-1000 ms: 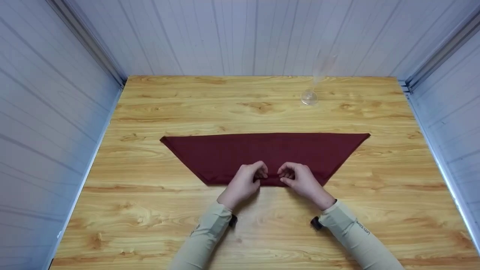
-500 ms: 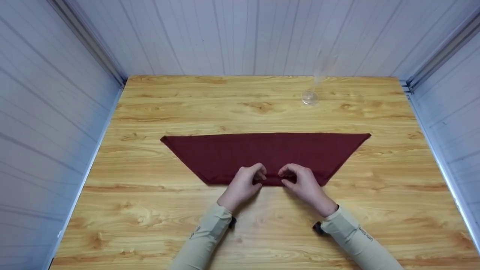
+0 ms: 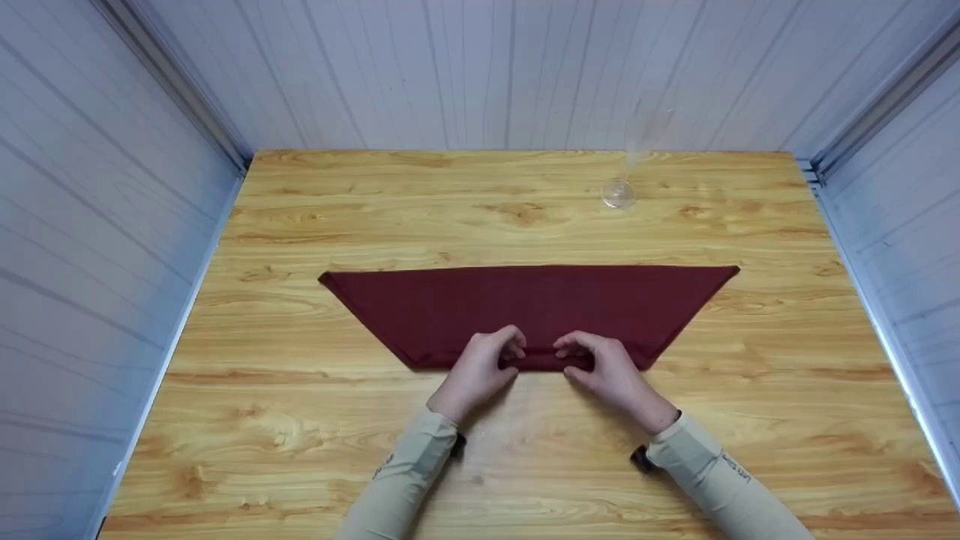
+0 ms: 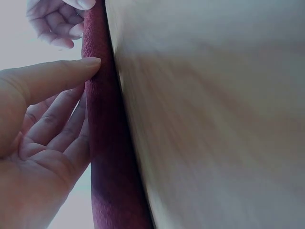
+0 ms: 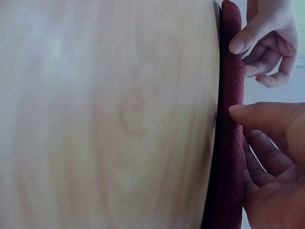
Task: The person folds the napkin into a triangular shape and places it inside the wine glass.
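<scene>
A dark red cloth napkin (image 3: 525, 307) lies on the wooden table as a wide shape, its long edge at the back and its slanted sides narrowing toward the person. Along the near edge the cloth forms a thick roll (image 4: 107, 119). My left hand (image 3: 480, 371) holds this roll left of its middle, thumb on the near side and curled fingers over the far side. Just to the right, my right hand (image 3: 611, 375) grips it the same way, its thumb pressing the roll (image 5: 232, 143) in the right wrist view. A short stretch of roll shows between the hands.
A clear stemmed glass (image 3: 619, 193) stands at the back right of the table (image 3: 337, 450); its tall bowl is faint against the white panelled wall (image 3: 480, 75). Similar panels border the left and right sides.
Both hands stay at the rolled near edge. The left has shifted slightly left and the right a little toward the person, widening the gap between the thumbs.
</scene>
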